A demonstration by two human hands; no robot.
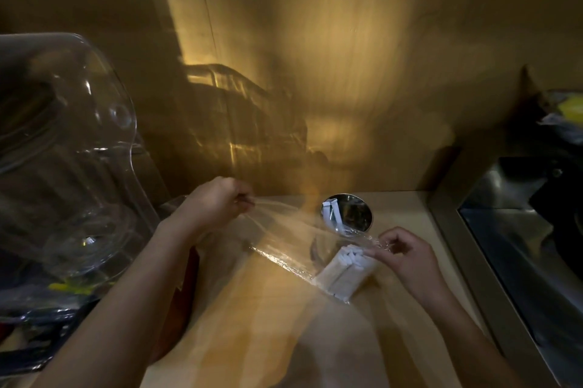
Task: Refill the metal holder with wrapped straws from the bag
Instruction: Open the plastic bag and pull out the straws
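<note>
A clear plastic bag point(284, 239) is stretched across the wooden counter between my two hands. My left hand point(217, 203) pinches its far left end, lifted a little off the counter. My right hand point(403, 250) pinches the bag's open edge at the right. A bundle of white wrapped straws point(342, 272) lies inside the bag, just left of my right hand. The round metal holder point(353, 214) stands behind the bag near the wall, with a few wrapped straws point(331, 212) leaning in its left side.
The wooden counter point(252, 324) runs toward me. A wooden wall rises right behind the holder. A clear plastic chair point(63, 151) stands at the left. A steel surface point(520, 245) with dark objects lies beyond a raised wooden ledge at the right.
</note>
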